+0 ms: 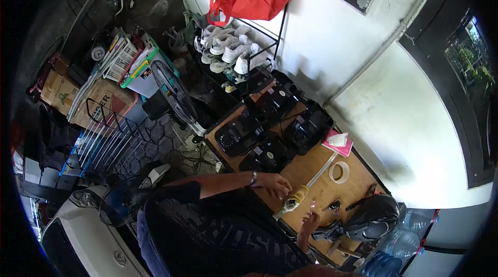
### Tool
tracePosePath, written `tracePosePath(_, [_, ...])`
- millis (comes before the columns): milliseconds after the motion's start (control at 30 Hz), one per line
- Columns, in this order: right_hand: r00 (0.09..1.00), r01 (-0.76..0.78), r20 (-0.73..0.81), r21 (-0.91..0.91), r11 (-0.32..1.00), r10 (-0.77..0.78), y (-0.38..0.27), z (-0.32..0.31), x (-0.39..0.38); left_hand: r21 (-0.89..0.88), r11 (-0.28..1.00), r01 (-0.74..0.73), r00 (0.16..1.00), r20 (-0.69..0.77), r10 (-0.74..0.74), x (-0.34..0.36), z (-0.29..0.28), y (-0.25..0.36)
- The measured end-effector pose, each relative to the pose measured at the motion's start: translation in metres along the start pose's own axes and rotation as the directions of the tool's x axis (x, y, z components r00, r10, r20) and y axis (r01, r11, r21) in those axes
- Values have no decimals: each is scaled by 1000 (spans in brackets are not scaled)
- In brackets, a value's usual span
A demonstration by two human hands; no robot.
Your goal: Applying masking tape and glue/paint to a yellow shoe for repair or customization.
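Observation:
A wooden-topped table (310, 173) lies in front of me. On it rests a yellow, bulky piece (296, 197) with a dark and pale end, in line with a long pale rod (321, 169); its exact kind is unclear. My left hand (275, 184), with a wristwatch, hovers just beside the yellow piece, fingers loosely bent and apart, nothing visible in them. On the other side, my right hand (311, 223) is closed, thumb and fingers together. A small pink-and-white thing (313, 204) shows just above its fingertips; whether it is held is hard to see.
Several black devices (267, 153) crowd the table's far left. A round tub (339, 172), a pink tissue pack (338, 142) and a black bag (371, 217) lie rightward. Large water bottles (407, 240) stand beyond the right edge. A fan (176, 90) and shoe rack (264, 51) stand behind.

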State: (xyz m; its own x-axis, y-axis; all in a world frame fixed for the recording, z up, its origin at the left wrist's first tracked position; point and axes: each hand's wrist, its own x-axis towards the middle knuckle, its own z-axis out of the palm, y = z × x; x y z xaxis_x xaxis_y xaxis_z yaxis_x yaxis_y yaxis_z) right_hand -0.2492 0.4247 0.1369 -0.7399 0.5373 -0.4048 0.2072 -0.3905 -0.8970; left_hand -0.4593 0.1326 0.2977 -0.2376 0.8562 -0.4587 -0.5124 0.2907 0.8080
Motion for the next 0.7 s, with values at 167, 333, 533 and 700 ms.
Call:
tracePosePath(167, [878,185,-200,-696,694,-435,-4,34,-88,302,696,-652,674,-190,714,-167,-153,263])
tracePosePath(333, [946,-10,-211,-782,623,-248,30,98,-136,954,289,-85,-163,-299,940,-232,-416,445])
tracePosePath(533, [972,-222,-217,-746,628,86,39,183,-122,783,407,471,124,-516,848,-163,-586,419])
tracePosePath(700, [959,-280,-190,-722,632,208,31,220,-116,775,318,547,337,-551,763,-150,-585,424])
